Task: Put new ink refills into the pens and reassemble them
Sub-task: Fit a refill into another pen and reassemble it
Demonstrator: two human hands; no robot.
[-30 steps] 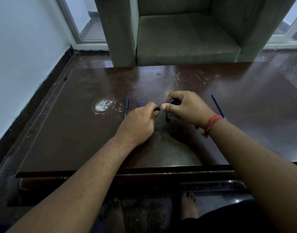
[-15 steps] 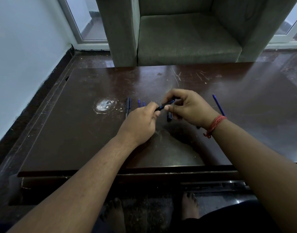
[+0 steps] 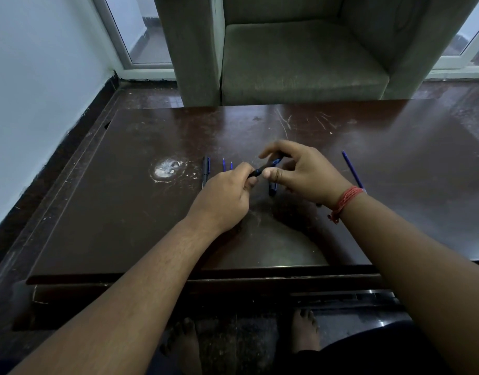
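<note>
Your left hand [image 3: 227, 196] and your right hand [image 3: 306, 174] both grip one dark blue pen [image 3: 264, 168], which slants above the middle of the worktop [image 3: 124, 212]. The left fingers close around its lower end, the right fingers pinch its upper end. Another pen [image 3: 205, 170] and two refills [image 3: 227, 165] lie just left of your hands; a single refill [image 3: 353, 169] lies to the right.
</note>
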